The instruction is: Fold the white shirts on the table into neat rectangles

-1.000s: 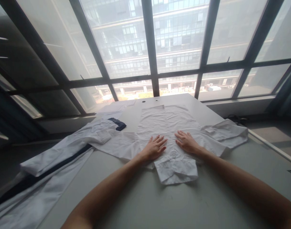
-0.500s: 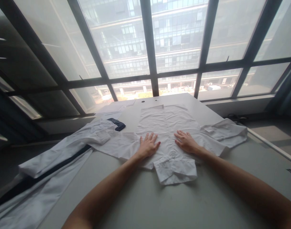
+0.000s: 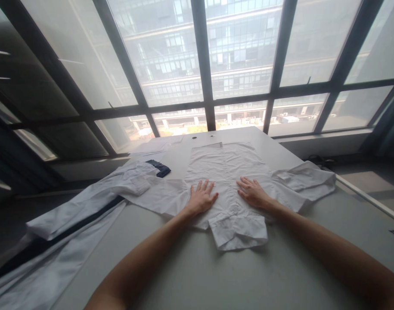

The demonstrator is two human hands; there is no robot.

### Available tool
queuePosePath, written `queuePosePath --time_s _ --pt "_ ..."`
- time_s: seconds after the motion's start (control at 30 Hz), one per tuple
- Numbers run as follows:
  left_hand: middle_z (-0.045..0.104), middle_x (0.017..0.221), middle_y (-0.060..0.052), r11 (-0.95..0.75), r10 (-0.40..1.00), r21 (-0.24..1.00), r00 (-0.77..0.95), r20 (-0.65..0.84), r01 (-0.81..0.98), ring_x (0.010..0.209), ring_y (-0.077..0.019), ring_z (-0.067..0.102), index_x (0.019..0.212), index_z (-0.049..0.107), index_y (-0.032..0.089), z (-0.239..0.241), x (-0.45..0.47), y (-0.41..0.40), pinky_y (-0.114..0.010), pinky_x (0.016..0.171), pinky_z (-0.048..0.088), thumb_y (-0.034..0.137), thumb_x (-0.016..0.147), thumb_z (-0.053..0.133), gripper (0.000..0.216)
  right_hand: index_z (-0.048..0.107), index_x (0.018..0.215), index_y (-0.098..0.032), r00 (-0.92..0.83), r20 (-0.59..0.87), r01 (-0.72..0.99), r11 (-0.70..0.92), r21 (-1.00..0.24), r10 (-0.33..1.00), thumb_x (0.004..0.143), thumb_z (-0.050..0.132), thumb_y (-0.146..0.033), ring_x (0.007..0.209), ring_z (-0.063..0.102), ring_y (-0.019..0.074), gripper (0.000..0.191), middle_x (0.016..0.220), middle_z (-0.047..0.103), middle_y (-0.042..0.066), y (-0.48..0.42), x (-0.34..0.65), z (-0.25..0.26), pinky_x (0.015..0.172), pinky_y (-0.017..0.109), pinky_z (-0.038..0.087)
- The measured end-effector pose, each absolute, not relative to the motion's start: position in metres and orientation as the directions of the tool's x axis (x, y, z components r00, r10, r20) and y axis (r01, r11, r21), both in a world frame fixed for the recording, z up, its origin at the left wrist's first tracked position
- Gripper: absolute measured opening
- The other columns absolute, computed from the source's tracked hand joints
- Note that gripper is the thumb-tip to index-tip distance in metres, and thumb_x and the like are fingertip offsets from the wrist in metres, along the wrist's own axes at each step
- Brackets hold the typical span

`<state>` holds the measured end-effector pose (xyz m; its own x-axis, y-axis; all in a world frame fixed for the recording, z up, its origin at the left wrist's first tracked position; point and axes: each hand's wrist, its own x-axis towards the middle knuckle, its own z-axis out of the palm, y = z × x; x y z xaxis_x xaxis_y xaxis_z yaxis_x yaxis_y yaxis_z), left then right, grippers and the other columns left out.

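A white shirt (image 3: 227, 165) lies spread on the table, its collar end toward me and its sleeves out to both sides. Wrinkles run down its middle and across the body. My left hand (image 3: 201, 196) rests flat on the shirt's left half, fingers spread. On the other side of the centre line, my right hand (image 3: 252, 191) also lies flat with its fingers stretched out. Between my forearms, the collar (image 3: 238, 232) hangs toward the near side of the tabletop.
The pale table (image 3: 197, 280) extends beneath everything. To the left, a heap of white garments (image 3: 96, 193) with dark strips drapes over the edge, beside a folded navy cloth (image 3: 161, 168). Large framed windows (image 3: 240, 51) stand behind the table.
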<state>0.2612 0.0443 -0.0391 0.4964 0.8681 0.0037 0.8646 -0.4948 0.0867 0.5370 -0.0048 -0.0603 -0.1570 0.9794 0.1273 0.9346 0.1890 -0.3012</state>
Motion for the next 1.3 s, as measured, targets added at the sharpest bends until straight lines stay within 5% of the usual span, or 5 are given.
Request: queuePosePath --time_s 1.3 --pt "0.023 0.169 -0.008 -0.479 0.877 0.121 0.481 0.015 0.87 0.156 -0.0364 0.014 0.161 0.032 0.028 -0.0374 0.2628 0.0432 -0.07 0.118 0.011 0.061 0.102 0.029 0.067 0.046 0.153 -0.017 -0.15 0.123 0.937 0.181 -0.298 0.981 0.102 0.042 -0.041 0.154 0.025 0.0288 0.057 0.164 0.034 0.017 -0.0053 0.5359 -0.057 0.122 0.057 0.016"
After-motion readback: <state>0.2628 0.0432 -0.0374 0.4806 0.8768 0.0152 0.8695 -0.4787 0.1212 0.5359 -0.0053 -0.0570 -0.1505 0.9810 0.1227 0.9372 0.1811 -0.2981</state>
